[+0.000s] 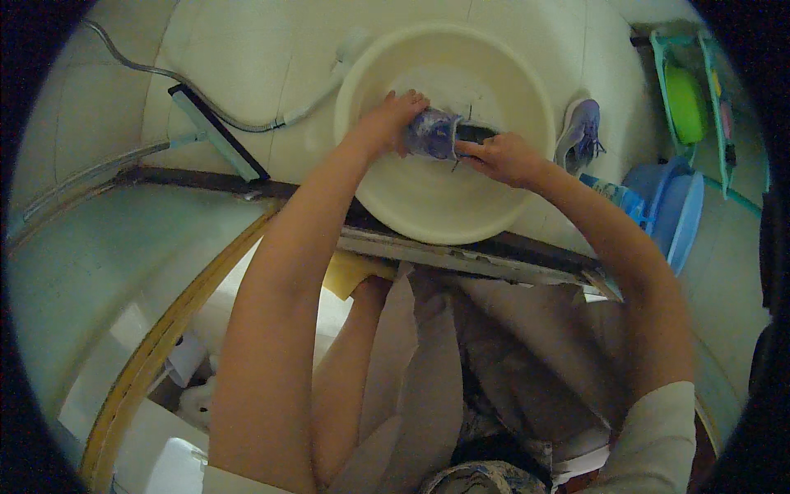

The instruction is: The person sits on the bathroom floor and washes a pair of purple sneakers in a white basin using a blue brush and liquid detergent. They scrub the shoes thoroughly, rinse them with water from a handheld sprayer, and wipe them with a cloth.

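Over a large cream plastic basin (444, 222), I hold a purple-blue sneaker (434, 136) sideways, its dark opening towards the right. My left hand (390, 123) is closed round the toe end, with whitish patches, perhaps foam, on the shoe beside it. At the opening, my right hand (508, 160) grips the heel end, its fingers bent at the rim; whether it also holds something small is hidden. A matching purple sneaker (582, 136) with laces rests outside the basin, just right of its rim.
Left of the basin lie a floor squeegee (216, 132) and a metal shower hose (239, 123). Blue basins (671, 206) lean at the right, beside a blue packet (613, 196) and a green rack (662, 74). A dark door sill (280, 188) runs below the basin.
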Tool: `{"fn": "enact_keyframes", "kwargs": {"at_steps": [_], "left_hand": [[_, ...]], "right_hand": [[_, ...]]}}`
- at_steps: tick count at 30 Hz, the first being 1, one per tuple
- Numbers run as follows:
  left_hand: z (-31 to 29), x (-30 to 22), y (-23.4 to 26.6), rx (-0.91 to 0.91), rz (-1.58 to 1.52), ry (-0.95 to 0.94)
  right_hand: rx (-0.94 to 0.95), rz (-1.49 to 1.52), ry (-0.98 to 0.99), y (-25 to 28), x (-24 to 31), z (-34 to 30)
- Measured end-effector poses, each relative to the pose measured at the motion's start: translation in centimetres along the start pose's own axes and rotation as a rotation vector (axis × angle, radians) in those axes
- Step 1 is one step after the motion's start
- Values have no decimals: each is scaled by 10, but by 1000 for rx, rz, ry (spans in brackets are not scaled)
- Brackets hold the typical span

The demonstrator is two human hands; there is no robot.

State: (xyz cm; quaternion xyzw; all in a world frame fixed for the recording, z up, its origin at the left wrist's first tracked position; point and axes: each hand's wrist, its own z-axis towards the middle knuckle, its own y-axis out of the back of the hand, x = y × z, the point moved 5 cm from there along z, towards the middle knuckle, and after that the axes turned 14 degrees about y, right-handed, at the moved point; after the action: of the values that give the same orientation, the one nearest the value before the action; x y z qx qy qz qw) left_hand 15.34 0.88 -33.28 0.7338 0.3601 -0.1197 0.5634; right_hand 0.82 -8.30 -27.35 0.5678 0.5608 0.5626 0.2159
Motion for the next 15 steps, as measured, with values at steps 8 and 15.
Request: {"fn": "enact_keyframes", "kwargs": {"at_steps": [8, 15], "left_hand": [[3, 7, -5, -68, -87, -3], [8, -4, 1, 12, -28, -37]], "right_hand": [[-275, -103, -223, -7, 5, 3], [-227, 47, -236, -15, -8, 4]]}}
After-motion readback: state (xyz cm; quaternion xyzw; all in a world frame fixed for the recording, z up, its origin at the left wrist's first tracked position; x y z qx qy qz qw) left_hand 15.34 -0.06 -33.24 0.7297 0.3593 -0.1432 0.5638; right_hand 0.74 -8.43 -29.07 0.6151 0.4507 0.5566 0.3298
